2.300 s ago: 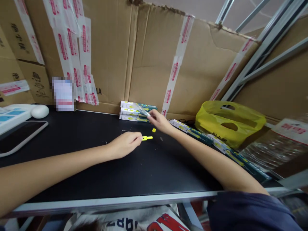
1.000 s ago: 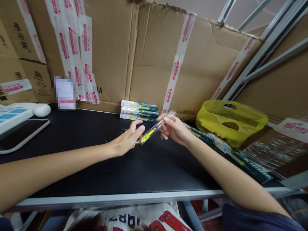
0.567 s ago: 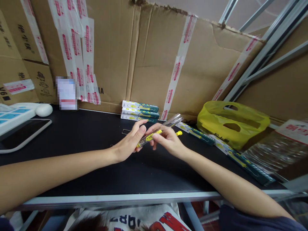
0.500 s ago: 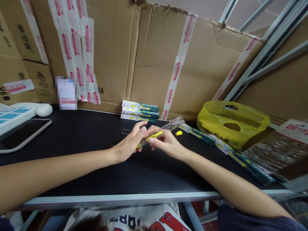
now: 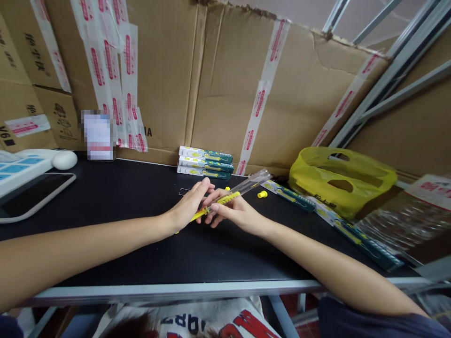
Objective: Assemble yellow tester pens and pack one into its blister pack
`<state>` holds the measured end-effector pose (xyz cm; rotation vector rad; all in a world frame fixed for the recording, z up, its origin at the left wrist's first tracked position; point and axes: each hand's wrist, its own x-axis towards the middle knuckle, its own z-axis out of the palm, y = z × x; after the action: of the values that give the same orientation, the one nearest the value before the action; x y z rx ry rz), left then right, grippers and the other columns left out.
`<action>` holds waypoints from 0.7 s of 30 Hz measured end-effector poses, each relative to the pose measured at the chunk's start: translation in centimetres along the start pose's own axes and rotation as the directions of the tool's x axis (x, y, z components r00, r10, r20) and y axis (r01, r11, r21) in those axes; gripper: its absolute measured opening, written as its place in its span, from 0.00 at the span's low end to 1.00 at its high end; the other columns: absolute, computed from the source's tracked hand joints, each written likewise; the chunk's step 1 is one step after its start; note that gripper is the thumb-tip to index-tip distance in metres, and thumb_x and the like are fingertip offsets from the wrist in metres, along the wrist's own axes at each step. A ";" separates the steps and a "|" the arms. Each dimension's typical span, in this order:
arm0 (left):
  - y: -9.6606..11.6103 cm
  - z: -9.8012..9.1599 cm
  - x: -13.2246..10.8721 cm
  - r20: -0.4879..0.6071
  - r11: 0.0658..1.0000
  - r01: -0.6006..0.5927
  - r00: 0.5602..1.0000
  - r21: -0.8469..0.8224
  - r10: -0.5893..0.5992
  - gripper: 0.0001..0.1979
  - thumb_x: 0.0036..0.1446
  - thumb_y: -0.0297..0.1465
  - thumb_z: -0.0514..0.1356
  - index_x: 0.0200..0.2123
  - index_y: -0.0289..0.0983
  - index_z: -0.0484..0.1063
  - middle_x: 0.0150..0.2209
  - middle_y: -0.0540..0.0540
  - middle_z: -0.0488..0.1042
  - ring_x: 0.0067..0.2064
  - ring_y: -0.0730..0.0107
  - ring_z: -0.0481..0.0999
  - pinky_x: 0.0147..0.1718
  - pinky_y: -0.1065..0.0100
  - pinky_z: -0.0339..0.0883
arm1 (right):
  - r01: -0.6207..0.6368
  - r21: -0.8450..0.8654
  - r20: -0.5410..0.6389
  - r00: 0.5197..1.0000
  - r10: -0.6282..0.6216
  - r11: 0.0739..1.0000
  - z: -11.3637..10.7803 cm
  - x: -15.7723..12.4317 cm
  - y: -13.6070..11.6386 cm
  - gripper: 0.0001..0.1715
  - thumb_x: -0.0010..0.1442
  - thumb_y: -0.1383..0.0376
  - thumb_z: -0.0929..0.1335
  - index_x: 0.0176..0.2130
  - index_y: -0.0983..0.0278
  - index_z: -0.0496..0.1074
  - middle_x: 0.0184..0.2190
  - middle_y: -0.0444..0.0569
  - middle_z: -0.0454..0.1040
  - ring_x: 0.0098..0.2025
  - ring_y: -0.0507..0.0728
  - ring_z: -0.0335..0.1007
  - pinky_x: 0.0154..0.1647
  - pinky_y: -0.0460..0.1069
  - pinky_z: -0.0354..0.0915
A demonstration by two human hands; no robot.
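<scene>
In the middle of the table, my right hand [image 5: 234, 211] grips a clear plastic tube [image 5: 259, 177] with its thumb on top, some fingers spread underneath. Inside the tube lies a yellow ribbed part [image 5: 229, 197]. A thin yellow rod [image 5: 198, 215] sticks out of the tube's lower left end and passes behind my left hand [image 5: 190, 204]. That hand is open, its fingers stretched beside the tube's end; whether it touches the rod is hidden. A small yellow cap [image 5: 262, 194] lies right of the tube. Behind my left fingers is a bent wire piece [image 5: 183, 191].
Several printed slim boxes [image 5: 205, 163] are stacked against the cardboard wall [image 5: 225, 94]. More slim boxes [image 5: 355, 232] lie at right, by a yellow plastic bag [image 5: 338, 178] and a clear plastic package [image 5: 398, 216]. At left are a phone [image 5: 31, 197] and a white power strip [image 5: 24, 164].
The yellow rod now shows beyond the tube's lower left end. My left hand has shifted slightly left, and more of my right fingers show below the tube.
</scene>
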<state>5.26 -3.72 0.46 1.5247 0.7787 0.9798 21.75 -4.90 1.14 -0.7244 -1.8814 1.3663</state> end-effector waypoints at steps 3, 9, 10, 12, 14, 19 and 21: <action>0.4 -0.2 0.2 0.071 1.000 -0.015 0.997 -0.002 0.015 0.27 0.56 0.54 0.49 0.42 0.36 0.65 0.34 0.46 0.73 0.32 0.69 0.74 0.28 0.69 0.65 | 0.004 0.010 -0.065 0.998 -0.003 1.000 -1.4 0.1 -0.7 0.16 0.58 0.56 0.68 0.40 0.66 0.66 0.32 0.48 0.73 0.33 0.53 0.75 0.32 0.49 0.74; -0.5 -0.7 0.8 0.157 0.996 0.065 0.985 0.053 -0.073 0.22 0.55 0.49 0.55 0.41 0.36 0.64 0.36 0.45 0.75 0.38 0.66 0.77 0.39 0.63 0.65 | 0.049 -0.048 -0.201 0.978 -0.057 0.998 -4.6 0.3 -2.0 0.17 0.56 0.56 0.69 0.38 0.66 0.68 0.32 0.47 0.72 0.28 0.50 0.70 0.27 0.48 0.74; -0.6 -0.7 0.8 0.153 0.997 0.055 0.986 0.045 -0.062 0.21 0.55 0.48 0.55 0.41 0.36 0.65 0.36 0.45 0.75 0.39 0.65 0.76 0.40 0.62 0.65 | 0.050 -0.054 -0.203 0.977 -0.060 0.997 -4.8 0.4 -2.0 0.17 0.56 0.56 0.69 0.37 0.66 0.68 0.31 0.47 0.72 0.28 0.49 0.69 0.26 0.48 0.74; -0.5 -0.6 0.7 0.118 1.000 0.027 0.993 0.010 -0.028 0.20 0.54 0.47 0.57 0.41 0.36 0.66 0.40 0.44 0.74 0.44 0.63 0.75 0.42 0.61 0.65 | 0.047 -0.059 -0.198 0.978 -0.058 0.997 -4.8 0.4 -1.9 0.17 0.56 0.55 0.69 0.37 0.66 0.67 0.30 0.46 0.71 0.27 0.49 0.68 0.26 0.48 0.74; -0.3 -0.5 0.6 0.072 0.998 0.019 0.997 -0.060 -0.015 0.19 0.56 0.45 0.57 0.41 0.36 0.66 0.43 0.43 0.73 0.47 0.64 0.73 0.45 0.60 0.65 | 0.040 -0.064 -0.181 0.982 -0.051 0.997 -4.6 0.4 -1.7 0.16 0.56 0.55 0.69 0.36 0.66 0.67 0.28 0.45 0.70 0.26 0.49 0.67 0.25 0.48 0.74; 0.3 -1.1 1.0 0.022 0.992 -0.005 1.000 -0.124 0.007 0.14 0.59 0.40 0.54 0.44 0.36 0.64 0.41 0.43 0.73 0.44 0.67 0.75 0.46 0.60 0.66 | 0.049 -0.087 -0.155 0.986 -0.062 0.995 -4.3 0.4 -1.7 0.16 0.57 0.55 0.69 0.36 0.66 0.67 0.26 0.44 0.70 0.23 0.48 0.66 0.24 0.48 0.74; 0.2 -1.4 1.1 0.014 0.996 -0.085 0.996 0.023 0.085 0.15 0.59 0.39 0.55 0.45 0.36 0.64 0.41 0.44 0.73 0.42 0.67 0.75 0.44 0.61 0.66 | 0.078 -0.087 -0.203 0.975 -0.095 0.993 -4.8 0.4 -2.0 0.16 0.56 0.55 0.69 0.36 0.66 0.66 0.27 0.44 0.70 0.23 0.48 0.64 0.24 0.48 0.74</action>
<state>4.52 -2.14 0.90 1.5940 0.7232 1.0252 25.24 -2.47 4.10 -0.7827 -1.7868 1.1229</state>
